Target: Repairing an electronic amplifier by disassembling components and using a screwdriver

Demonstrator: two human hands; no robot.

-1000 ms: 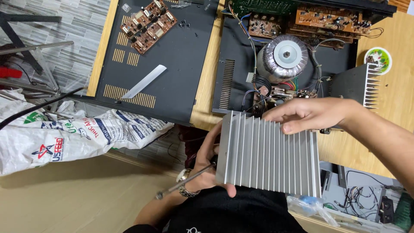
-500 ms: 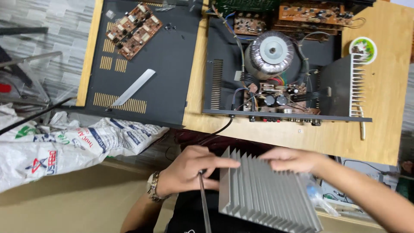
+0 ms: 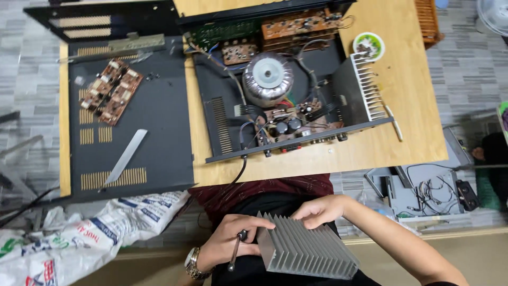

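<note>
A grey finned heatsink rests on my lap below the table edge. My right hand lies on its upper right edge, fingers curled over the fins. My left hand, with a wristwatch, presses against the heatsink's left end and holds a thin screwdriver that points downward. On the wooden table above stands an open amplifier chassis with a round silver transformer and a second finned heatsink at its right side.
The black cover panel lies left of the chassis with two brown circuit boards and a flat metal strip on it. A printed white sack lies on the floor at left. Grey cases with wires sit at right.
The heatsink has come down from the table edge onto my lap. My left hand moved from beneath it to its left end, keeping the screwdriver. The view shifted up over the table.
</note>
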